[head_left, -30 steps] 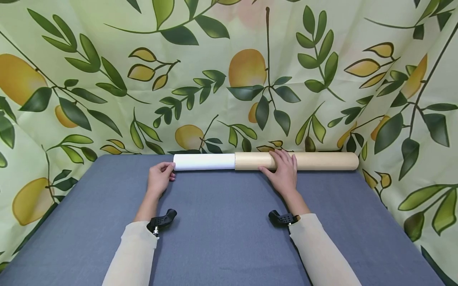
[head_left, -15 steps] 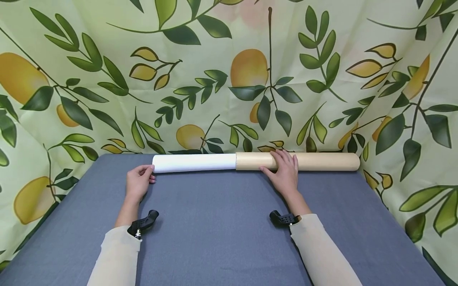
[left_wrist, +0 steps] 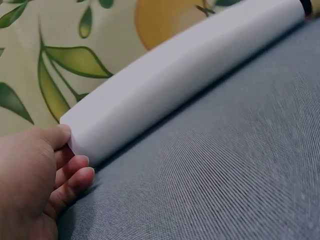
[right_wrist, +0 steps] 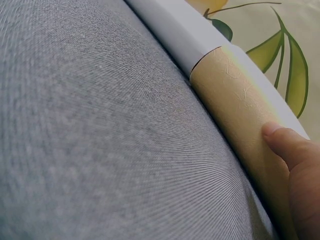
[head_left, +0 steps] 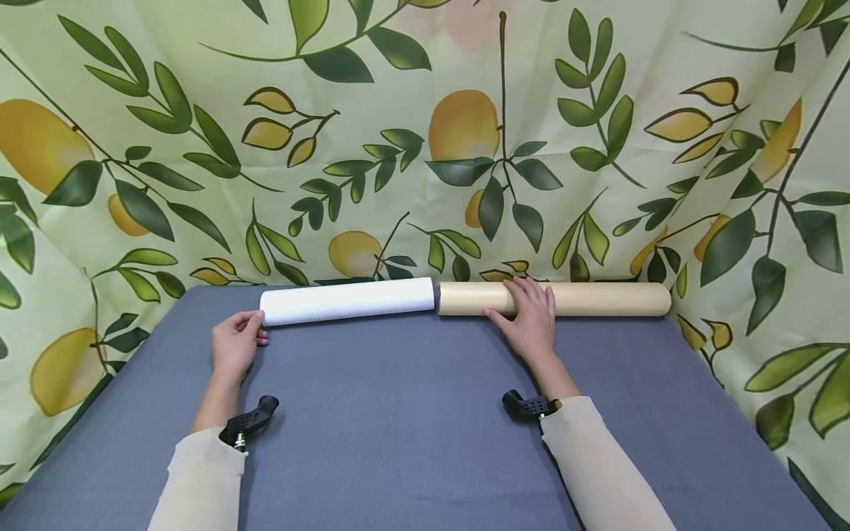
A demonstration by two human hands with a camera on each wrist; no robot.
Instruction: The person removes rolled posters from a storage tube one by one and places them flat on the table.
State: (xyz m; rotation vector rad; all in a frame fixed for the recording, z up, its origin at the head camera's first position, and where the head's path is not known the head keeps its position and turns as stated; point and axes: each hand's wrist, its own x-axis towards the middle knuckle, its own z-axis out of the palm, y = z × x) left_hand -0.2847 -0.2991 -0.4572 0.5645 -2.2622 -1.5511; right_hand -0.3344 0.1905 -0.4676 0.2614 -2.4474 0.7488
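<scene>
A white paper roll point(head_left: 348, 300) lies along the far side of the table, its left end slightly nearer to me. My left hand point(head_left: 235, 343) pinches that left end, thumb on the near edge; the left wrist view shows the same grip on the roll point(left_wrist: 190, 70). To the right, in line with it, rests a tan cardboard tube point(head_left: 611, 299). A narrow gap parts the two in the head view. My right hand point(head_left: 531, 321) holds the tube from above, fingers over its top and thumb on its near side; the right wrist view shows mainly the thumb.
A blue-grey cloth point(head_left: 398, 428) covers the table. Behind it hangs a curtain point(head_left: 398, 110) printed with leaves and fruit, close to the tube's far side. A black wrist mount point(head_left: 249, 422) sits on the left forearm, another mount point(head_left: 527, 405) on the right.
My left hand has moved left, drawing the white paper roll out of the cardboard tube until its right end came free. The roll's left end swung nearer. My right hand stayed on the tube.
</scene>
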